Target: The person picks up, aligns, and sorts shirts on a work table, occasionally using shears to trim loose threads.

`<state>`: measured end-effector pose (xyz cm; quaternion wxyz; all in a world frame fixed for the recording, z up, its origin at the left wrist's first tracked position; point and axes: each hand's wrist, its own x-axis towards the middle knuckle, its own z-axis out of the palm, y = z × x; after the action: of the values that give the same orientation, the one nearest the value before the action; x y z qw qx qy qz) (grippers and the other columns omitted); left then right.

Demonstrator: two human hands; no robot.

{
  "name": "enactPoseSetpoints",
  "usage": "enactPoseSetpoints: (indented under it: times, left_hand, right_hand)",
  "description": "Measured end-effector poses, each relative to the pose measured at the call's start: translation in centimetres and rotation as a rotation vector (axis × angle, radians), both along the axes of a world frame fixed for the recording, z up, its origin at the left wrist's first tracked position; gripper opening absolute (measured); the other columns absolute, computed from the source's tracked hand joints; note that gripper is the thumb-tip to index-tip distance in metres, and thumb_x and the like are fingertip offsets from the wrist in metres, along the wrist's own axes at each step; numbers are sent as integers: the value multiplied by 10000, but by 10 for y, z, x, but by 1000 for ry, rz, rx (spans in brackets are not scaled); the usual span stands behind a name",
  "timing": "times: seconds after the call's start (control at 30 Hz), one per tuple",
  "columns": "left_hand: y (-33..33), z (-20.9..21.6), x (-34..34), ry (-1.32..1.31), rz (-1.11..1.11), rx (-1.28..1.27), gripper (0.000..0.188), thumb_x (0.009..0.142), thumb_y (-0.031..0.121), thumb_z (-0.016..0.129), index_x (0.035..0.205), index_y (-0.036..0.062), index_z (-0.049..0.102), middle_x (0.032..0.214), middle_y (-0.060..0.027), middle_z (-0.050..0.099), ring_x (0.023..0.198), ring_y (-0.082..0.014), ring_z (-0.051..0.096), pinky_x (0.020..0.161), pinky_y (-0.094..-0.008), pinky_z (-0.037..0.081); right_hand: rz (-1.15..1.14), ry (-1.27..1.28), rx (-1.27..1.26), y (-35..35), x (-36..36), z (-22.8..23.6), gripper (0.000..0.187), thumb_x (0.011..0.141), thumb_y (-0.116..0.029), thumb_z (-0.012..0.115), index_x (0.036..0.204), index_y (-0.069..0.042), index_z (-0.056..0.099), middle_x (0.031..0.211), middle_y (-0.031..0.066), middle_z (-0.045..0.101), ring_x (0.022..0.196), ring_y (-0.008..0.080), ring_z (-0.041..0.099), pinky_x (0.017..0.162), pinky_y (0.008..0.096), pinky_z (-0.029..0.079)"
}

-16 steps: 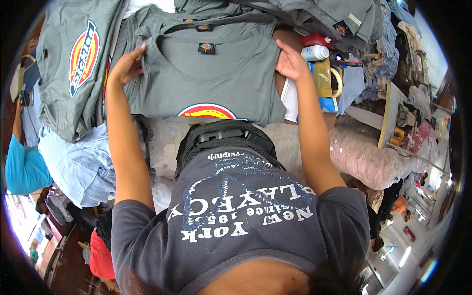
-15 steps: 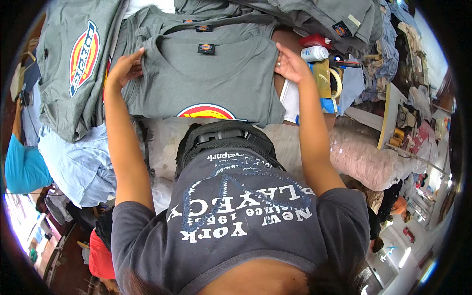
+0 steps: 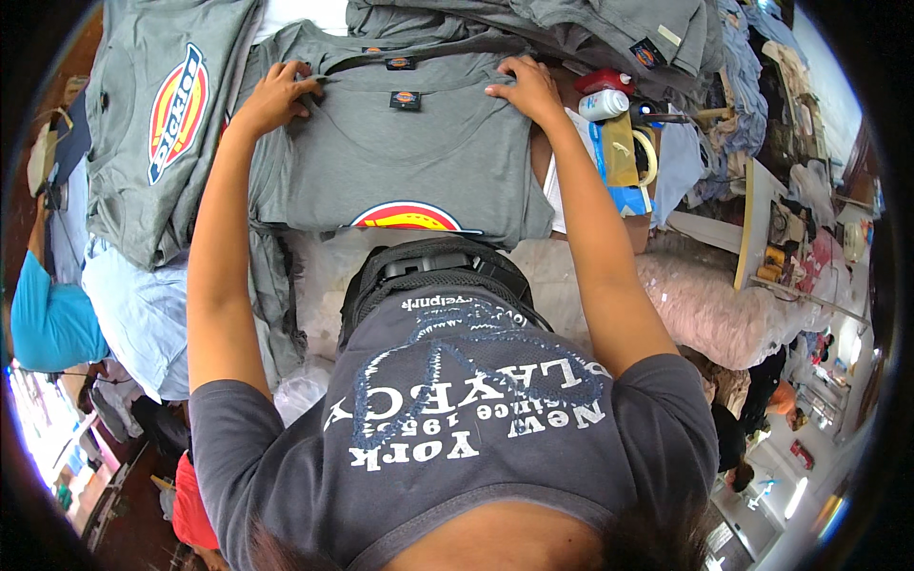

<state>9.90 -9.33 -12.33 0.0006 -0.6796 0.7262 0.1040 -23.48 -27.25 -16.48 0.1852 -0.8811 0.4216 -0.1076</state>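
- Here's the left hand (image 3: 278, 95), arm stretched forward, palm down, fingers bent over the cloth, their tips angled inward.
- Opposite it, the right hand (image 3: 531, 88) nearly mirrors that pose, thumb pointing in, knuckles raised.
- Gaps show between thumb and fingers on both; whether cloth is pinched there, I cannot tell.
- And the grey T-shirt (image 3: 409, 157) lies right between the two sets of fingers, its body spreading nearer the wearer, folded flat with a wide scooped neckline.
- Dark label (image 3: 405, 101) at its collar, between the thumbs; a red, yellow and white print (image 3: 417, 218) peeks out at the near edge, cut off by the fold.
- Just right of the right fingers, a white bottle (image 3: 603, 105).
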Motion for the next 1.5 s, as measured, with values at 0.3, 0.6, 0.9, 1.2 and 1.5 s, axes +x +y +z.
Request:
enactPoseSetpoints:
  times: [0.3,0.6,0.9,1.2,1.5]
  left_hand:
    - [37,65,4,650,111,-36,346,576,33,682,845,57,466,821,-3,498,735,-164,485,648,-254,381]
    - [132,151,-32,1061,185,-273,553,486,152,771,957,58,497,769,39,457,729,-60,453,623,-190,364]
    - [154,198,-37,664,-157,-401,508,554,472,633,644,-10,501,551,-86,437,497,-207,474,436,-276,337]
    - [34,94,20,522,239,-249,350,600,218,713,702,8,452,566,-57,438,539,-121,388,497,-255,332]
    - [-28,-26,37,274,243,-202,337,617,264,677,832,51,529,748,-121,576,737,-298,553,612,-392,410]
  right_hand:
    - [-20,-408,271,52,-45,79,254,728,-270,627,813,-34,585,726,54,570,660,139,509,619,243,392]
    - [272,-811,393,144,-111,196,173,688,-98,642,771,5,529,706,-7,485,664,53,424,603,191,341]
    - [468,-661,309,131,-100,219,116,689,-119,604,684,-17,549,677,66,529,632,193,499,645,331,393]
    - [158,-190,285,31,-20,137,186,755,-177,528,826,-6,521,732,60,548,689,153,503,664,254,390]
    - [-231,-7,-278,19,37,-20,243,786,-327,515,875,-100,525,865,84,587,861,279,542,715,443,382]
